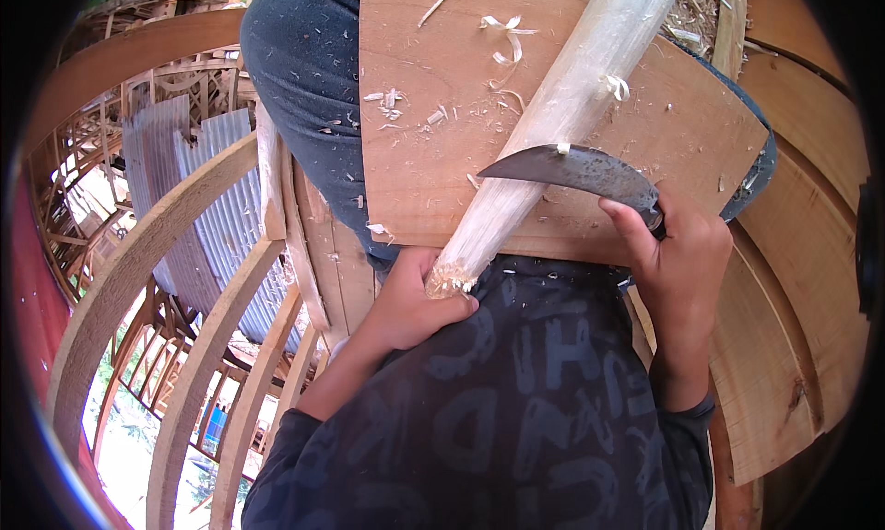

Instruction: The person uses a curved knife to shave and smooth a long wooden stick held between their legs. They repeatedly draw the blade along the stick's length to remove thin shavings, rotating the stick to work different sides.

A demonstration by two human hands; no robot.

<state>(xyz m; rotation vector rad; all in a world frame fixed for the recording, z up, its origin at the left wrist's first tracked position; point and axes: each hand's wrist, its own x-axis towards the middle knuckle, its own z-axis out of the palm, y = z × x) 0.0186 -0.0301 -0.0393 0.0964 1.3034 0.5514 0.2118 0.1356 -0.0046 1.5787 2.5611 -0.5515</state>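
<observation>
A pale peeled wooden pole (pixel 562 106) slants from the upper right down to my body, its rough-cut end close to my belly. My left hand (pixel 410 295) is closed around that near end, the thumb lying across it. In my right hand (pixel 680 249) is a curved knife (pixel 576 170) with a dark, worn blade; the fist hides most of its handle. The blade lies across the pole, its tip pointing left, and a small chip sits at its upper edge. Beneath the pole a flat brown board (pixel 415 180) rests over my lap.
Curled wood shavings (pixel 505 37) and chips are scattered over the board and my trousers. Curved wooden slats (pixel 212 332) run along the left, with corrugated metal sheets (pixel 217 189) beyond them. Wide planks (pixel 784 281) stand at the right.
</observation>
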